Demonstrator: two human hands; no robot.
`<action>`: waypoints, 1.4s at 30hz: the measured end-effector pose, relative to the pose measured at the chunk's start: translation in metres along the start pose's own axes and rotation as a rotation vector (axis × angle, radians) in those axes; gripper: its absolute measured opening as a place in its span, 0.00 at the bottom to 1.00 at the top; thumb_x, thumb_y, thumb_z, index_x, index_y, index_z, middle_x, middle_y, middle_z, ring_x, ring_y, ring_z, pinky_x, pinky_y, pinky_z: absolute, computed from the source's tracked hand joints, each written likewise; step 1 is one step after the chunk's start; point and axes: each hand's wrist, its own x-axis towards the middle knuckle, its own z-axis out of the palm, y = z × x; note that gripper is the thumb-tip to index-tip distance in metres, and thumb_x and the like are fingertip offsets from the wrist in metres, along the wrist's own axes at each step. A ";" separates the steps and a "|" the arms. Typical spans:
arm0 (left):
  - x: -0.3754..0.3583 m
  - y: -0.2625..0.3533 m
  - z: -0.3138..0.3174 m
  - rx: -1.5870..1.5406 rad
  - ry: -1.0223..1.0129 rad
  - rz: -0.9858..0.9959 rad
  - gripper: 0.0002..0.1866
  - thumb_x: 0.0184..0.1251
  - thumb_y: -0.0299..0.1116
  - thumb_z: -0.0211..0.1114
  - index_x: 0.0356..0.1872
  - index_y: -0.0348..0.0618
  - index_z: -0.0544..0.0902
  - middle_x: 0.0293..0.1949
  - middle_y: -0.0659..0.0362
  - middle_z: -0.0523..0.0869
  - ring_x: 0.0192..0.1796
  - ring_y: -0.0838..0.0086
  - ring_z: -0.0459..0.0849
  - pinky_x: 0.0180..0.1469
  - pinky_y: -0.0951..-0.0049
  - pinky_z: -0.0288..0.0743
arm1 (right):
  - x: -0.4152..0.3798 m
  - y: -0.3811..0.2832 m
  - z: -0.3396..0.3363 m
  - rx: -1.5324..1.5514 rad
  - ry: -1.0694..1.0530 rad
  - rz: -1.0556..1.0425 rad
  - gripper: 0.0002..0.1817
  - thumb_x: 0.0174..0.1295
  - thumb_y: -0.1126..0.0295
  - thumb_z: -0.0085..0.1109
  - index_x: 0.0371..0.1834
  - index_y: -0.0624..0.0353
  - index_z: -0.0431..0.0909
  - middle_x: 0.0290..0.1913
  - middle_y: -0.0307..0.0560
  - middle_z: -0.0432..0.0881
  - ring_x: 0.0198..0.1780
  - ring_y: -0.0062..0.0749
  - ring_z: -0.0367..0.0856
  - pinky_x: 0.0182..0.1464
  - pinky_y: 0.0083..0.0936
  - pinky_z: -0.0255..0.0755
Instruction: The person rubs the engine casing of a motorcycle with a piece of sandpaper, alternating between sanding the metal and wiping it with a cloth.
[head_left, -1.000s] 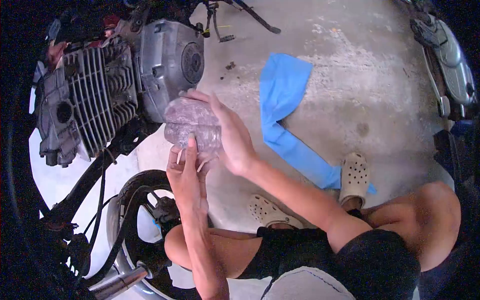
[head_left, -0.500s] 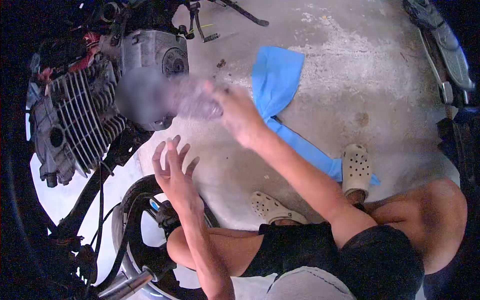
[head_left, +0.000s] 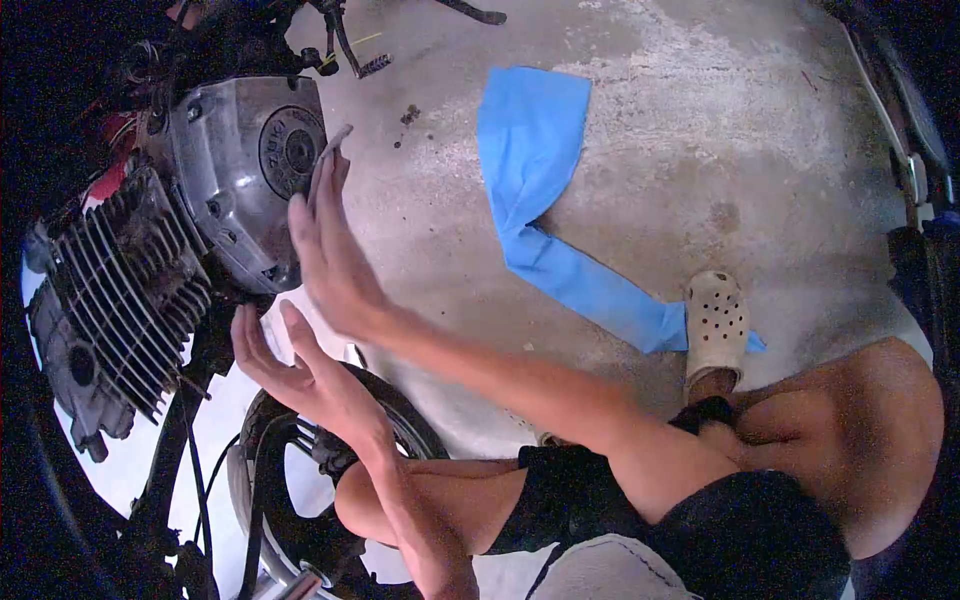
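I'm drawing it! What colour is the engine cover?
The engine cover is silvery grey, best seen in head view.

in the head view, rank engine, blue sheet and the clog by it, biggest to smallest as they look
1. Engine
2. Blue sheet
3. Clog, clearly smallest

This is size as seen, not true size.

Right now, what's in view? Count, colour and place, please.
engine: one, grey, left, partly finned
red part: one, red, beside the engine
pedal: one, dark, top, left of centre
wheel: one, black tyre, lower left
sheet: one, blue, floor, centre
metal part: one, grey, right edge
floor: one, grey, centre
clogs: two, beige, right of centre and lower middle (mostly hidden)
clothing: count unclear, black, lower middle
legs: two, bare, bottom
left hand: one, bare, open, below the engine
right hand: one, bare, open, by the engine
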 end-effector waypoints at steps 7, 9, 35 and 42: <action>0.011 0.006 0.008 0.075 0.069 0.061 0.29 0.75 0.41 0.54 0.67 0.29 0.62 0.68 0.42 0.65 0.71 0.57 0.63 0.73 0.56 0.51 | 0.019 0.006 0.014 -0.311 0.014 -0.049 0.29 0.78 0.63 0.23 0.75 0.64 0.29 0.71 0.87 0.23 0.71 0.88 0.26 0.75 0.62 0.29; 0.016 0.002 0.009 0.003 0.114 0.065 0.30 0.75 0.46 0.49 0.68 0.31 0.62 0.68 0.45 0.65 0.71 0.58 0.63 0.71 0.55 0.54 | 0.002 -0.001 0.017 -0.551 -0.084 -0.143 0.32 0.78 0.58 0.18 0.73 0.70 0.23 0.71 0.86 0.21 0.72 0.86 0.24 0.75 0.61 0.28; 0.019 -0.006 -0.005 -0.106 0.313 0.034 0.39 0.68 0.60 0.43 0.68 0.37 0.63 0.64 0.45 0.73 0.72 0.57 0.63 0.64 0.43 0.57 | 0.002 0.019 -0.035 -0.763 -0.260 -0.556 0.44 0.67 0.48 0.48 0.72 0.77 0.50 0.75 0.74 0.45 0.75 0.75 0.42 0.75 0.59 0.40; 0.022 0.007 0.002 -0.093 0.265 0.016 0.39 0.70 0.60 0.39 0.70 0.36 0.58 0.69 0.45 0.66 0.74 0.60 0.58 0.66 0.50 0.49 | 0.008 0.036 -0.051 -0.818 -0.272 -0.646 0.39 0.65 0.52 0.54 0.70 0.73 0.58 0.73 0.70 0.55 0.73 0.75 0.49 0.74 0.59 0.45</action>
